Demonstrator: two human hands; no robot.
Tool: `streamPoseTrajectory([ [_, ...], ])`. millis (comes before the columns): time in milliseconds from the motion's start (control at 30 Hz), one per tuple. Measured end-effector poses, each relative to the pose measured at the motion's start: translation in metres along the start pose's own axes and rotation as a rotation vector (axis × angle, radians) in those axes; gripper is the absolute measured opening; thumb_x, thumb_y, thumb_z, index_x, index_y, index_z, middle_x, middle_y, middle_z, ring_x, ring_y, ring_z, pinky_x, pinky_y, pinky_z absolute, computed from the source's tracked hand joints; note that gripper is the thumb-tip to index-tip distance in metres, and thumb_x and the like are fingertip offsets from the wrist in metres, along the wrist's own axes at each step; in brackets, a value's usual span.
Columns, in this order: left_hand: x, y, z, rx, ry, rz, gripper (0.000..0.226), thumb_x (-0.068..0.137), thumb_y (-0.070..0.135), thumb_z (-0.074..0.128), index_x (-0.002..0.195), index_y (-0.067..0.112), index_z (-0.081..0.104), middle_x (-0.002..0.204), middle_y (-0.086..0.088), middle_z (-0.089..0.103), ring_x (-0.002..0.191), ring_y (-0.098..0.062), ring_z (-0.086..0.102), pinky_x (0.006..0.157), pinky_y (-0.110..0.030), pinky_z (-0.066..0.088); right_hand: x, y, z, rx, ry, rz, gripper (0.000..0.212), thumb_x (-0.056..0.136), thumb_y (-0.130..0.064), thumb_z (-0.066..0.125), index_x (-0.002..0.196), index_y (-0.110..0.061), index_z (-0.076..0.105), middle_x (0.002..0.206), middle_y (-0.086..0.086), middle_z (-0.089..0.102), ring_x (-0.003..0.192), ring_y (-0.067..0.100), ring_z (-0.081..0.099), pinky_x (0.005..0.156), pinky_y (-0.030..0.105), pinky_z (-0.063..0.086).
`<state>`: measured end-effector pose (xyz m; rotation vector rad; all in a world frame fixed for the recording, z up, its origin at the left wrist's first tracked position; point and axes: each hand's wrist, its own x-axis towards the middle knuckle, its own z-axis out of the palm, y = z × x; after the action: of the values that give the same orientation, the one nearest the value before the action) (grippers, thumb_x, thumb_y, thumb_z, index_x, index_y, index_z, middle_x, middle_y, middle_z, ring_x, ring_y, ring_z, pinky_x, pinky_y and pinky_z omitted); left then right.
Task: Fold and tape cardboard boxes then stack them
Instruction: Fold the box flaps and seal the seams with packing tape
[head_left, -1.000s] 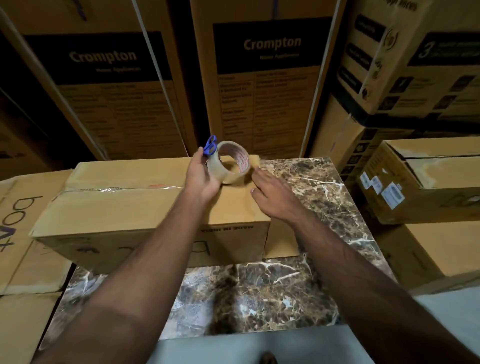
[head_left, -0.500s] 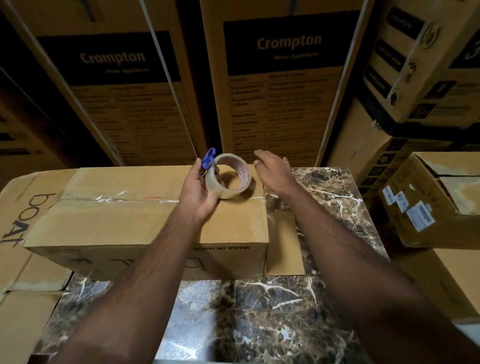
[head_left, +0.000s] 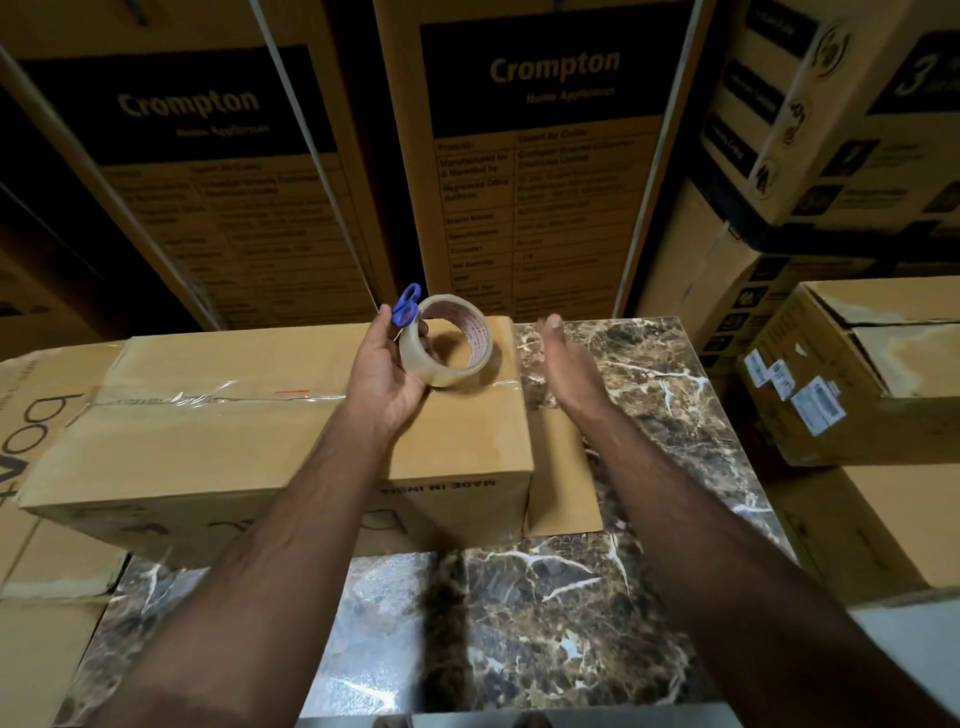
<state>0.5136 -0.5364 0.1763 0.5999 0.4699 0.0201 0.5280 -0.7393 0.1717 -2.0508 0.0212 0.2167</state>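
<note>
Landmark: a closed cardboard box (head_left: 249, 415) lies on a brown marble tabletop (head_left: 545, 597); every place below is given relative to this box.
Box: its top flaps are shut, and a strip of clear tape (head_left: 208, 399) runs along the seam from the left end to the right edge. "MADE IN INDIA" is printed upside down on the near side.
Left hand: the left hand (head_left: 387, 371) is above the right part of the box top, fingers curled round a roll of clear tape (head_left: 451, 340) and gripping it from the left side.
Tape roll: held on edge over the box top, right over the taped seam near the right end; whether it touches the cardboard cannot be told.
Scissors: blue scissor handles (head_left: 405, 305) stick up behind the roll, held in the same left hand; the blades are hidden.
Right hand: the right hand (head_left: 563, 358) is just past the right end of the box, over the tabletop, fingers straight and together, holding nothing.
Loose flap: a flat cardboard piece (head_left: 561, 473) lies on the tabletop against the right end of the box.
Flat carton: a flattened carton (head_left: 26, 441) with large dark lettering lies at the left end of the box.
Behind: tall cartons (head_left: 545, 156) printed "Crompton" stand behind the box.
Right side: more brown cartons (head_left: 857, 374) are stacked well to the right of the box, one with white labels.
</note>
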Motion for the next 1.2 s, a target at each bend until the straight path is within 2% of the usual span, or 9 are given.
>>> streamPoseTrajectory([
  [167, -0.005, -0.001, 0.0, 0.0, 0.021, 0.006, 0.047, 0.098, 0.039, 0.058, 0.135, 0.01, 0.057, 0.075, -0.005, 0.063, 0.061, -0.013, 0.057, 0.059, -0.029, 0.051, 0.01, -0.026, 0.025, -0.006, -0.122, -0.212, 0.06, 0.109, -0.047, 0.014, 0.161, -0.018, 0.003, 0.169, -0.002, -0.011, 0.154, 0.016, -0.008, 0.122, 0.039, -0.002],
  [333, -0.017, 0.0, 0.017, -0.049, -0.018, 0.023, 0.032, 0.103, 0.031, 0.053, 0.11, 0.001, 0.062, 0.068, -0.011, 0.068, 0.055, -0.017, 0.067, 0.051, -0.028, 0.055, 0.01, -0.014, 0.034, 0.191, -0.145, -0.137, 0.063, 0.107, -0.051, 0.009, 0.161, -0.022, -0.004, 0.169, -0.004, -0.012, 0.154, 0.013, -0.003, 0.122, 0.034, 0.002],
  [500, -0.021, -0.001, 0.01, -0.031, -0.007, 0.027, 0.039, 0.1, 0.031, 0.058, 0.127, 0.003, 0.059, 0.075, -0.011, 0.065, 0.063, -0.017, 0.063, 0.057, -0.031, 0.057, 0.017, 0.041, 0.043, 0.22, -0.181, 0.009, 0.133, 0.06, -0.106, 0.015, 0.162, -0.021, 0.011, 0.169, 0.005, 0.012, 0.155, 0.022, 0.014, 0.126, 0.052, 0.013],
  [633, -0.025, 0.006, 0.013, -0.038, -0.018, 0.056, 0.033, 0.102, 0.03, 0.056, 0.121, 0.003, 0.06, 0.073, -0.012, 0.066, 0.059, -0.018, 0.065, 0.053, -0.03, 0.056, -0.035, -0.012, 0.039, 0.389, -0.092, -0.037, 0.089, 0.09, -0.082, 0.016, 0.161, -0.032, -0.002, 0.169, -0.007, -0.005, 0.152, 0.011, 0.001, 0.122, 0.045, -0.003],
  [700, -0.024, 0.005, 0.009, -0.037, -0.008, 0.052, 0.04, 0.101, 0.029, 0.056, 0.132, 0.004, 0.057, 0.076, -0.011, 0.066, 0.062, -0.018, 0.065, 0.056, -0.03, 0.056, -0.047, -0.001, 0.048, 0.352, -0.114, -0.054, 0.067, 0.105, -0.059, 0.016, 0.161, -0.03, -0.004, 0.169, -0.005, -0.006, 0.151, 0.012, 0.002, 0.115, 0.035, 0.003],
  [833, -0.035, -0.006, 0.017, -0.027, -0.019, 0.071, 0.039, 0.101, 0.03, 0.057, 0.132, 0.006, 0.058, 0.082, -0.011, 0.07, 0.071, -0.019, 0.067, 0.064, -0.035, 0.058, -0.054, 0.041, 0.037, 0.29, -0.062, 0.02, 0.094, 0.083, -0.089, 0.019, 0.16, -0.037, 0.008, 0.169, 0.003, 0.012, 0.153, 0.027, 0.02, 0.123, 0.056, 0.015],
  [933, -0.039, -0.004, 0.016, -0.036, -0.04, 0.119, 0.036, 0.101, 0.032, 0.056, 0.128, 0.009, 0.061, 0.086, -0.009, 0.071, 0.081, -0.02, 0.067, 0.074, -0.039, 0.058, -0.079, 0.028, 0.032, 0.404, 0.099, -0.143, 0.109, 0.076, -0.094, 0.02, 0.16, -0.025, 0.021, 0.166, 0.001, 0.023, 0.149, 0.016, 0.029, 0.119, 0.038, 0.026],
  [1067, -0.04, -0.012, 0.008, -0.083, -0.06, 0.094, 0.037, 0.102, 0.036, 0.052, 0.126, 0.009, 0.061, 0.099, -0.013, 0.07, 0.104, -0.026, 0.064, 0.105, -0.051, 0.046, -0.09, 0.041, 0.049, 0.11, 0.098, -0.486, 0.085, 0.096, -0.075, 0.019, 0.149, -0.014, 0.046, 0.163, 0.003, 0.031, 0.152, 0.015, 0.021, 0.123, 0.048, 0.025],
  [1200, -0.051, -0.019, 0.002, -0.096, -0.108, 0.082, 0.034, 0.104, 0.037, 0.046, 0.116, 0.008, 0.061, 0.1, -0.015, 0.071, 0.11, -0.029, 0.063, 0.108, -0.052, 0.043, -0.077, 0.059, 0.043, -0.013, 0.174, -0.61, 0.082, 0.101, -0.066, 0.021, 0.141, -0.003, 0.055, 0.152, 0.015, 0.047, 0.146, 0.029, 0.037, 0.115, 0.056, 0.036],
])
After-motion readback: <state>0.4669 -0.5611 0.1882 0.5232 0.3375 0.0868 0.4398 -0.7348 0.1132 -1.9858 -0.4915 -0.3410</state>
